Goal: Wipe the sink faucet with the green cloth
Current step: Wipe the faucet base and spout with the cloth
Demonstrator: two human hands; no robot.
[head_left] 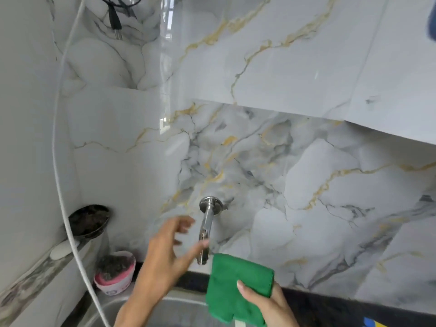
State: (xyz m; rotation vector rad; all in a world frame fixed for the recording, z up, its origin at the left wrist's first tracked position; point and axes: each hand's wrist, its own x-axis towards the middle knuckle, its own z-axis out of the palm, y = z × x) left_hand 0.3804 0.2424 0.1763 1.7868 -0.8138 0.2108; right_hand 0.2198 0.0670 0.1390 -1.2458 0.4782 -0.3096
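Note:
A chrome faucet (206, 223) sticks out of the marble wall above the steel sink (146, 310) and points down. My left hand (165, 251) is spread open just left of the spout, its fingertips almost at the pipe. My right hand (264, 303) grips a folded green cloth (236, 286), held up just below and to the right of the spout's tip. The cloth's top edge is close to the spout end; I cannot tell whether they touch.
A white hose (61, 185) hangs down the left side into the sink. On the left ledge sit a dark dish (90, 220) and a pale soap bar (60, 252). A pink tub with a scrubber (115, 272) stands at the corner. A black plug (115, 20) dangles above.

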